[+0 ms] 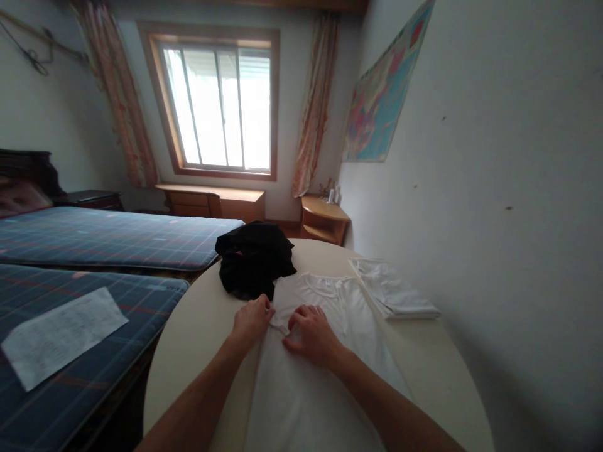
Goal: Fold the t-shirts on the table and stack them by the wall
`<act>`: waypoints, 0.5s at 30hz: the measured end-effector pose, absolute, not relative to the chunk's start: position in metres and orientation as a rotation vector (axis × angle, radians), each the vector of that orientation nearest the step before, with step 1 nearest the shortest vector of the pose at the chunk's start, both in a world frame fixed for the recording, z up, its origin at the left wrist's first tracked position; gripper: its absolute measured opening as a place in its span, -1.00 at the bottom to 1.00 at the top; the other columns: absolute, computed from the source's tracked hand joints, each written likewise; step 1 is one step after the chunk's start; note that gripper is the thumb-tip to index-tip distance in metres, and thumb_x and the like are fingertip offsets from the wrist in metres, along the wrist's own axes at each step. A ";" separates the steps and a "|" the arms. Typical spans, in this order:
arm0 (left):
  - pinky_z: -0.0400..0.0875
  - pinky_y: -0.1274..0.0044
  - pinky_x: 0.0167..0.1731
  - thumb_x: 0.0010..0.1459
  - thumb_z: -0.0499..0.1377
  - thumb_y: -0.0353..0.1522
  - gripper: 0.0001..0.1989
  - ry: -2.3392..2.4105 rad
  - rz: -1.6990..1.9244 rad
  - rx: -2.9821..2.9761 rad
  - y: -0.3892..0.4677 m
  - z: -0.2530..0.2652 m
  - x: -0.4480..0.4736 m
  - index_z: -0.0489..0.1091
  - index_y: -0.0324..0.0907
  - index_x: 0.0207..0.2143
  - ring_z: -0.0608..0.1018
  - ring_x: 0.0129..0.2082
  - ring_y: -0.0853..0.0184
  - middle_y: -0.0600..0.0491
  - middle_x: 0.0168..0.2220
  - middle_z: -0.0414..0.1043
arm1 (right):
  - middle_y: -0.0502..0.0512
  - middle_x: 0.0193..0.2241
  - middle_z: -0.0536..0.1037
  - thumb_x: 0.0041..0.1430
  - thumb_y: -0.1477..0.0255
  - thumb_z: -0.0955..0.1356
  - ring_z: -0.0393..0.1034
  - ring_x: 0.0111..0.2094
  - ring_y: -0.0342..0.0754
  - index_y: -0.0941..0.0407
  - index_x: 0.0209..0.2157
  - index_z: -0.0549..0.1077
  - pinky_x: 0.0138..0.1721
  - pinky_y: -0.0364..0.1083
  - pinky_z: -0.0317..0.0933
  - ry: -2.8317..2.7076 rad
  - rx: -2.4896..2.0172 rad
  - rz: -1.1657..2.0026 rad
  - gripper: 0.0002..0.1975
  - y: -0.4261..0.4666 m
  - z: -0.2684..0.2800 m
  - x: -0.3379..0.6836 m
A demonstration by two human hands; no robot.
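Note:
A white T-shirt (315,395) lies spread on the round table, its neckline at the far end. My left hand (252,320) is closed on the shirt's left edge, near the shoulder, with the cloth pinched between thumb and fingers. On the upper chest of the shirt rests my right hand (311,333), its fingers bent and touching the fabric; whether they grip any cloth is hard to see. Just beyond my left hand sits a crumpled black garment (254,257). A folded white garment (396,290) lies to the right of the shirt.
The pale round table (188,351) stands close to the white wall (509,263) on the right. Two plaid mattresses (113,235) are on the left, the nearer one bearing a sheet of paper (66,336). A desk (240,196) and a corner shelf (325,208) stand beyond.

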State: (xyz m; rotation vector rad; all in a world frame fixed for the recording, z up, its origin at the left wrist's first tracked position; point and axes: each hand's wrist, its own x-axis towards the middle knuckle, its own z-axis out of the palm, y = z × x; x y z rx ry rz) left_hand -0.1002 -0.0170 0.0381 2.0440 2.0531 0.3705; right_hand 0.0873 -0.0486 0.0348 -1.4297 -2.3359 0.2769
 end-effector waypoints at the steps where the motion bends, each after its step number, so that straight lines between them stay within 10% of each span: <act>1: 0.29 0.52 -0.34 0.27 0.16 -0.24 -0.85 2.055 0.370 2.043 -0.017 0.039 -0.100 0.42 -0.10 -0.19 0.60 -0.20 0.24 0.01 -0.22 0.59 | 0.10 -0.14 0.51 0.06 0.27 0.49 0.33 -0.03 0.08 0.05 -0.27 0.54 0.17 0.14 0.01 -2.334 -1.415 0.278 -0.78 -0.049 0.032 0.086; 9: 0.32 0.50 -0.30 0.28 0.14 -0.21 -0.82 2.069 0.362 2.031 -0.017 0.040 -0.100 0.44 -0.10 -0.21 0.61 -0.20 0.21 -0.01 -0.22 0.59 | 0.05 -0.13 0.54 0.31 0.40 0.31 0.36 0.01 -0.04 0.05 -0.22 0.46 0.33 0.14 -0.22 -2.269 -1.224 0.264 -0.91 -0.051 0.027 0.088; 15: 0.35 0.47 -0.27 0.29 0.10 -0.20 -0.78 2.095 0.340 2.043 -0.021 0.041 -0.097 0.43 -0.10 -0.15 0.61 -0.17 0.16 -0.05 -0.21 0.59 | 0.11 -0.13 0.54 0.35 0.38 0.27 0.38 -0.03 -0.03 0.08 -0.19 0.47 0.18 -0.02 0.10 -2.296 -1.182 0.336 -0.84 -0.051 0.023 0.089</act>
